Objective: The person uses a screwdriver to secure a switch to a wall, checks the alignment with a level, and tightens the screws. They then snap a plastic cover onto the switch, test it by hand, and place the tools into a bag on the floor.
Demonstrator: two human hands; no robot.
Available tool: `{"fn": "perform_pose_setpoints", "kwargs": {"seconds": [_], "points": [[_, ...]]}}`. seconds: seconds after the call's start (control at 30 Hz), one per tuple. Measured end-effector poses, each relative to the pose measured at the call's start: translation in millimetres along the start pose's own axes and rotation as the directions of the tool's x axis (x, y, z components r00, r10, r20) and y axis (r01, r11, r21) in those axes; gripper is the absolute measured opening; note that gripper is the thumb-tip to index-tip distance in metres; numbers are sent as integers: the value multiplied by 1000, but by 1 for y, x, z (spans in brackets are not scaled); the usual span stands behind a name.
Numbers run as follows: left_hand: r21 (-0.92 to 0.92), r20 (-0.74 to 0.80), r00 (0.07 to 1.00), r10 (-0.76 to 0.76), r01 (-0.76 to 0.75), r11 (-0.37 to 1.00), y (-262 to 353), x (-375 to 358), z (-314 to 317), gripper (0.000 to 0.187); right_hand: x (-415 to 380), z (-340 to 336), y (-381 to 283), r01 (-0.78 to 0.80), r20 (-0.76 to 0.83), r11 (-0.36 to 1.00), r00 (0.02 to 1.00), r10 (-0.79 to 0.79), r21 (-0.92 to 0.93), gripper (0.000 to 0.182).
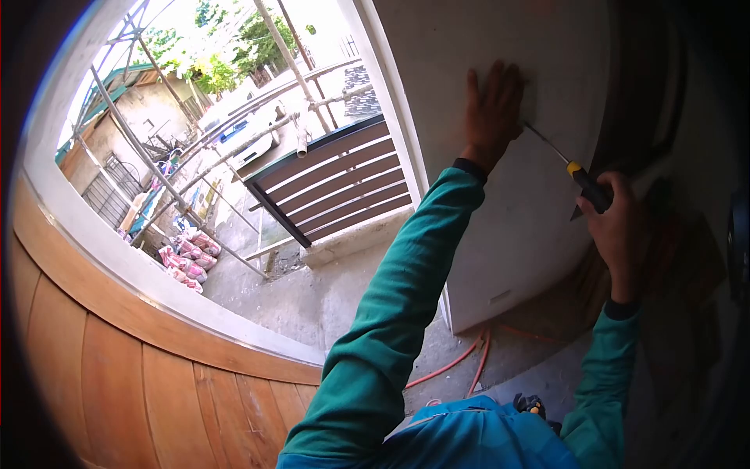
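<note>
A screwdriver (586, 185) with a black and yellow handle and a thin metal shaft is gripped in my right hand (615, 227). Its shaft slants up and left, the tip ending at the edge of my left hand (494, 109). That left hand rests with fingers stretched out against a pale, flat wall-like panel (500, 227). A faint light patch shows beside its fingers. Whether the tip touches the panel or something under the palm is hidden.
Left of the panel, an opening looks onto a slatted metal railing (340, 180), scaffold poles (148, 164) and stacked sacks (190, 256). Wooden planks (117, 375) line the lower left. An orange hose (449, 364) runs over the concrete floor. The right side is dark.
</note>
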State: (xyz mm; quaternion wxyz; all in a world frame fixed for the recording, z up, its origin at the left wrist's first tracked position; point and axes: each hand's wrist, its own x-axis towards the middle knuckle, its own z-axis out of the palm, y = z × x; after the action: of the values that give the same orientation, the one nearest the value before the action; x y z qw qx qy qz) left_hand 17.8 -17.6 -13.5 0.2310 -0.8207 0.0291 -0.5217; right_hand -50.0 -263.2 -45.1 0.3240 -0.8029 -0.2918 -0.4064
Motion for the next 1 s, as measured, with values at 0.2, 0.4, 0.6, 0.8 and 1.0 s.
{"fn": "perform_pose_setpoints", "kwargs": {"seconds": [0.2,0.4,0.6,0.8,1.0], "points": [[3,-2,1000,2,-2,1000,1,-2,2,96,1,-1,0,-257,112,964,962,249,65,33],[19,-11,1000,-4,4,1000,1,-2,5,97,-2,10,20,-37,-30,997,999,39,61,33],[2,-7,1000,-9,9,1000,0,0,1,96,2,0,1,-150,29,988,989,148,45,32],[-24,7,1000,-14,14,1000,1,-3,2,95,1,8,18,-155,49,985,987,152,71,35],[-49,31,999,-13,14,999,0,-2,1,97,3,-2,3,-88,68,991,994,82,102,35]]}}
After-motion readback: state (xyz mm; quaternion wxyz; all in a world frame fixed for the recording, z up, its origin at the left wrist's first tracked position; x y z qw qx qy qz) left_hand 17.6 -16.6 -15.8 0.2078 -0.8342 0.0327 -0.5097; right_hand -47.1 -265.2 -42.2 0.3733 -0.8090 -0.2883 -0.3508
